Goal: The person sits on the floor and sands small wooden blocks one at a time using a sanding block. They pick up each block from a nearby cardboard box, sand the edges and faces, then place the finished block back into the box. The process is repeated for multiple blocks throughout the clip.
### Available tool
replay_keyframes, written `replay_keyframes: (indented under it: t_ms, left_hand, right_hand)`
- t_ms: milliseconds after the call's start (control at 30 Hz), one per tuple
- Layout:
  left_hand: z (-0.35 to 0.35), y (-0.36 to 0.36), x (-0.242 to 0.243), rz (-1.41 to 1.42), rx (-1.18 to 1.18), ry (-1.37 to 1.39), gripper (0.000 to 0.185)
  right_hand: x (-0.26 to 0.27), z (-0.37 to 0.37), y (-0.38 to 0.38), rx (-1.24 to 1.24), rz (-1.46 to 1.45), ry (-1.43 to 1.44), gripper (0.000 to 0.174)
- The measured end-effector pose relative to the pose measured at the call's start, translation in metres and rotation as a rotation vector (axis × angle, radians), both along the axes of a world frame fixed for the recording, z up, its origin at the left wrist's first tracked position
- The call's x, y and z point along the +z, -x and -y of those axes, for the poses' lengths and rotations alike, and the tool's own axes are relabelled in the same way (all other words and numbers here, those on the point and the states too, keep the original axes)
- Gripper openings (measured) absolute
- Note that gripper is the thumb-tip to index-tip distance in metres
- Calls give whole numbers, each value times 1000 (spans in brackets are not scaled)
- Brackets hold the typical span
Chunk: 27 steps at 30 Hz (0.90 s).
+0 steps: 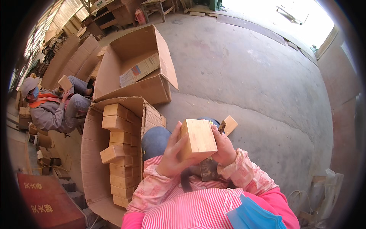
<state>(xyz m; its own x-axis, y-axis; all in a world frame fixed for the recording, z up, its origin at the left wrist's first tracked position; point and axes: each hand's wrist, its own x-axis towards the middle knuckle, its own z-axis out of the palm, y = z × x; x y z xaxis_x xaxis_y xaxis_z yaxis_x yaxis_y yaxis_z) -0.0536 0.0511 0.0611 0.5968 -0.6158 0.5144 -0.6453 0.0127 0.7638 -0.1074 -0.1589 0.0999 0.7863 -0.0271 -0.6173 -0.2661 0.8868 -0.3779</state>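
Note:
A pale wooden block or box [199,136], its inside not visible, is held above my lap between both hands. My left hand [171,151] grips its left side, fingers spread along the face. On the opposite side, my right hand [226,147] presses against it. A brown, worn flat strip [222,126], perhaps a scraper blade, sticks up at the right hand's fingers. Beyond that hand lies another pale wooden piece [231,125]; what supports it is hidden. Below the block, a dark stained flat piece [209,169] rests at my lap.
Left of my knee, an open cardboard box [95,160] holds stacked wooden blocks [121,171]. A second carton [134,90] beyond contains a printed cardboard piece [140,70]. At far left a seated co-worker [54,106] holds a wooden block [65,83]. A red box [51,200] bears writing.

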Motion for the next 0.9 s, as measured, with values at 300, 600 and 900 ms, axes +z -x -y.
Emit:
replay_keyframes:
  t_ms: [300, 600, 900]
  left_hand:
    - [-9, -5, -8, -1646, -485, 987, 68]
    - [-11, 11, -19, -1156, 217, 378, 99]
    - [-2, 6, -5, -1199, 262, 344, 79]
  right_hand:
    - [3, 5, 22, 360, 593, 718, 52]
    - [10, -1, 25, 365, 387, 647, 48]
    - [-4, 4, 28, 366, 386, 721, 45]
